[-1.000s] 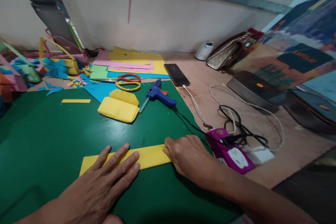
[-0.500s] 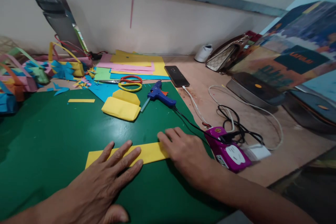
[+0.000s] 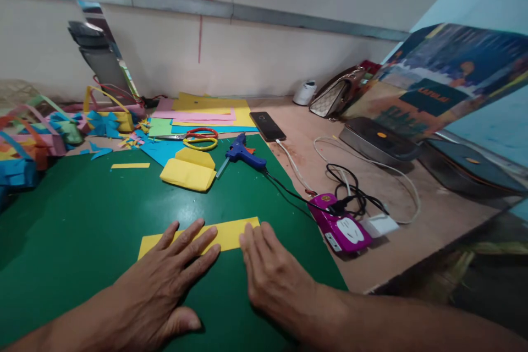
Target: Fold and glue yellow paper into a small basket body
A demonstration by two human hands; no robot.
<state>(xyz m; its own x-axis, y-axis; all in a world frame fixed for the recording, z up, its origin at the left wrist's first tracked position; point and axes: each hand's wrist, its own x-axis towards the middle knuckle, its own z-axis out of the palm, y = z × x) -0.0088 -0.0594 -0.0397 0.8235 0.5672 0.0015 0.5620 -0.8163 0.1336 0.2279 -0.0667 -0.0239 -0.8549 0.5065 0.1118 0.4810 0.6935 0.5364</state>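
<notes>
A folded yellow paper strip lies on the green mat in front of me. My left hand rests flat across its left part, fingers spread and thumb out to the side. At the strip's right end, my right hand presses its fingertips down on the paper, the fingers close together and bent; its thumb is hidden. Beyond the strip sit a folded yellow paper pocket and a blue glue gun with a clear glue stick. Red-and-yellow-handled scissors lie behind them.
Paper baskets and cut scraps crowd the left. Coloured sheets lie at the back by a phone. A purple power strip with tangled cables sits right, near dark cases. A thin yellow strip lies on the green mat.
My right hand has shifted slightly left and down, drawing its fingers together and uncovering the strip's right corner. My left hand stays put. The camera view has tilted up and turned a little right.
</notes>
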